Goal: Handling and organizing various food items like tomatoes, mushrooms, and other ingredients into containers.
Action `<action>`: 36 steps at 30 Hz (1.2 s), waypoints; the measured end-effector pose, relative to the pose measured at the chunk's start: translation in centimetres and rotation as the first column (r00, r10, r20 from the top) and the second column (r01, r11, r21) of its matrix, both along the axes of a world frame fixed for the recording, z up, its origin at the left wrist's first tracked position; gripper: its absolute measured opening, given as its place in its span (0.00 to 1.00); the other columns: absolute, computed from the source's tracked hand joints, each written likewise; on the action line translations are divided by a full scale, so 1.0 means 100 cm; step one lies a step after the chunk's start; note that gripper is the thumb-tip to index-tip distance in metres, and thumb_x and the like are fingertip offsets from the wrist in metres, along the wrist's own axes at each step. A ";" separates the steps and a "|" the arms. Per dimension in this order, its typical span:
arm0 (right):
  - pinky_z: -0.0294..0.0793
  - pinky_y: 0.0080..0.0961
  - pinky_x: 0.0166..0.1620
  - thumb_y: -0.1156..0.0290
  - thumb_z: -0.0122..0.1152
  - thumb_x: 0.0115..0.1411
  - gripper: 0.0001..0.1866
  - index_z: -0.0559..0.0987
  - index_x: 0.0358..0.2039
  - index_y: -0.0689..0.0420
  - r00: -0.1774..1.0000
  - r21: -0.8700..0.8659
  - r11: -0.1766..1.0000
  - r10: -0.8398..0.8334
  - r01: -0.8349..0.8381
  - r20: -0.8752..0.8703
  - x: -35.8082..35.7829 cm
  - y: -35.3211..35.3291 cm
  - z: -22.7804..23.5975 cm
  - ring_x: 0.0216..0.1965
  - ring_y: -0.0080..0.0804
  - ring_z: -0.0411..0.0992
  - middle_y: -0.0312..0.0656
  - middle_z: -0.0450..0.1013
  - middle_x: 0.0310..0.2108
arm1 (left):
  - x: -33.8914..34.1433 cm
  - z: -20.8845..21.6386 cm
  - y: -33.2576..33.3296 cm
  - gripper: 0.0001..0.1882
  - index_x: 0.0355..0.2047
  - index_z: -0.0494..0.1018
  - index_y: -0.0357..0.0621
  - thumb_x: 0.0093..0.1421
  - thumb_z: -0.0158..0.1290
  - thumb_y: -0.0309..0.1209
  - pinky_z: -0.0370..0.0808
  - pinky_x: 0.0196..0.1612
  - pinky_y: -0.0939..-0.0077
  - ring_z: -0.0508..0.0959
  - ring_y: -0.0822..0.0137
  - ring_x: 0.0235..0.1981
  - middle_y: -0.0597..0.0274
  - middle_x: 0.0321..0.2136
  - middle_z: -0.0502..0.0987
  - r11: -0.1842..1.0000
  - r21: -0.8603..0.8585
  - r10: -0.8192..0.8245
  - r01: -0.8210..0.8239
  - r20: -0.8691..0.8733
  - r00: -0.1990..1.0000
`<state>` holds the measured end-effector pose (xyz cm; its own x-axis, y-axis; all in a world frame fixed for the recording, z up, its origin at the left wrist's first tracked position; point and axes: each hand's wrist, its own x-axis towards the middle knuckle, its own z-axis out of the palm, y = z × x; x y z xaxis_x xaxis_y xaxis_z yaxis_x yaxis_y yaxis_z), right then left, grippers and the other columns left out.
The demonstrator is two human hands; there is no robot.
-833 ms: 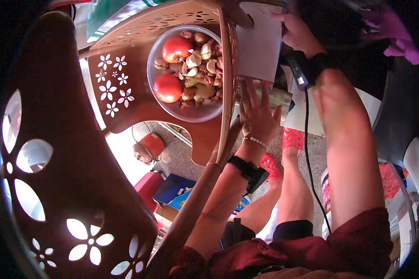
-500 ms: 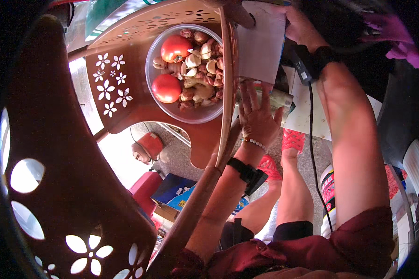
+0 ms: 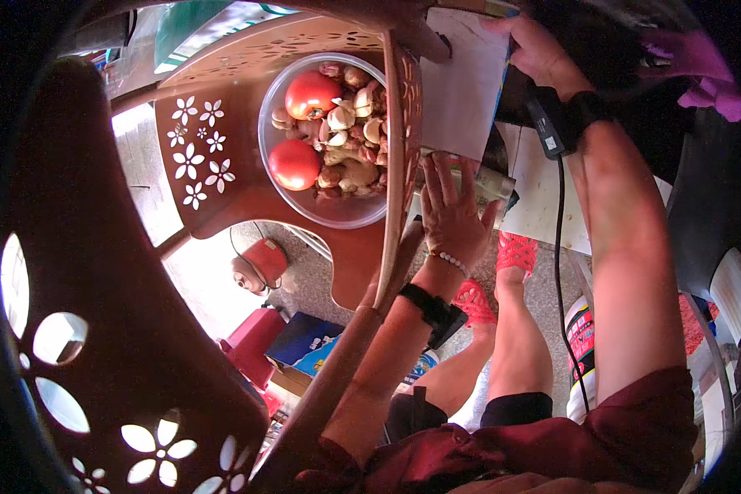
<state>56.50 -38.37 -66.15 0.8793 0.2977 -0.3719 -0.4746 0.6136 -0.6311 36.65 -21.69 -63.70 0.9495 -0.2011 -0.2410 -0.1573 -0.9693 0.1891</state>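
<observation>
My left hand lies with its fingers stretched out. Its fingertips are at the lower edge of a white flat sheet, beside a pale greenish tube-like thing. At the sheet's upper right corner, my right hand has its fingers closed on the edge. To the left, a clear round bowl rests in a brown plastic rack with flower-shaped holes. Two tomatoes, garlic and a knob of ginger lie in it.
The rack's dark side panel fills the left. Below stand a red appliance with a cord and a blue box. A black cable hangs from the device at my right wrist. A pink glove-like thing is at the upper right.
My right hand has shifted slightly right and down at the sheet's corner, and more of its fingers show. My left hand stays flat, slightly lower in the picture. The whole view has shifted a little.
</observation>
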 end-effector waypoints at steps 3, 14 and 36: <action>0.69 0.27 0.43 0.77 0.53 0.48 0.17 0.74 0.41 0.65 0.986 0.120 0.991 -0.069 0.051 0.153 -0.005 0.000 0.015 0.37 0.33 0.71 0.43 0.73 0.37 | -0.004 -0.004 -0.004 0.41 0.58 0.49 0.38 0.50 0.52 0.47 0.50 0.57 0.49 0.45 0.39 0.60 0.36 0.59 0.42 0.999 -0.030 -0.029 0.029 0.022 0.999; 0.72 0.27 0.38 0.80 0.53 0.50 0.13 0.76 0.38 0.65 0.957 -0.005 0.995 -0.097 0.102 0.274 0.025 0.004 -0.025 0.36 0.33 0.72 0.44 0.73 0.36 | 0.001 -0.014 -0.011 0.40 0.57 0.54 0.42 0.49 0.52 0.50 0.49 0.58 0.53 0.45 0.42 0.60 0.39 0.59 0.43 0.997 -0.079 -0.013 0.018 0.060 0.998; 0.70 0.28 0.38 0.85 0.55 0.44 0.19 0.68 0.40 0.61 0.947 -0.179 0.940 -0.254 0.289 0.197 0.027 -0.010 -0.005 0.34 0.36 0.70 0.42 0.68 0.31 | 0.005 -0.006 -0.017 0.41 0.59 0.50 0.42 0.50 0.51 0.51 0.54 0.56 0.52 0.47 0.39 0.59 0.38 0.59 0.44 0.998 -0.066 -0.012 0.015 0.051 0.999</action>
